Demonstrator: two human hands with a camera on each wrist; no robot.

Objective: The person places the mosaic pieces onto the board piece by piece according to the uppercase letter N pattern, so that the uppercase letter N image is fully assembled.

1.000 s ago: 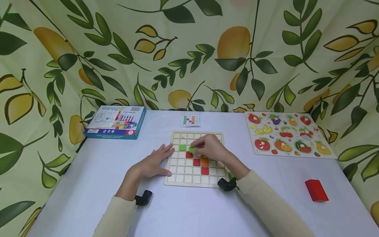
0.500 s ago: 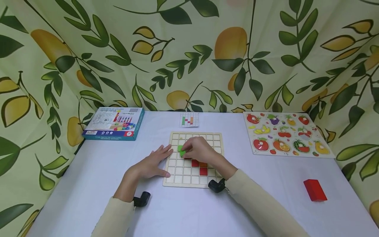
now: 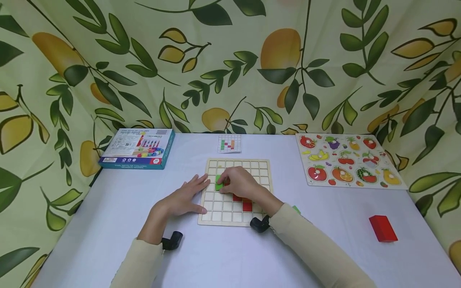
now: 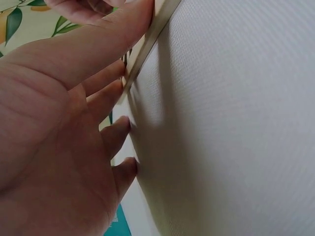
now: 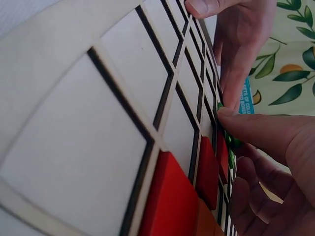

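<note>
A wooden grid board (image 3: 216,217) lies in the middle of the table in the head view. My right hand (image 3: 237,182) pinches a green block (image 3: 218,187) between thumb and fingers, down at the left part of the grid. Just above that block sits another green block (image 3: 217,178) in a cell. Red blocks (image 3: 247,206) fill cells in a diagonal, partly hidden by my right hand; in the right wrist view a red block (image 5: 170,199) stands close up beside an orange block (image 5: 207,223). My left hand (image 3: 183,196) has spread fingers, with thumb and fingertips on the board's left edge.
A small pattern card (image 3: 229,144) lies behind the board. The boxed set (image 3: 138,149) is at back left, a fruit puzzle board (image 3: 342,160) at back right. A loose red block (image 3: 383,229) lies at right. Some green (image 3: 296,209) shows behind the right sleeve.
My right hand has moved left across the board, bringing the green block to the cell below the other green one. My left hand has stayed at the board's edge.
</note>
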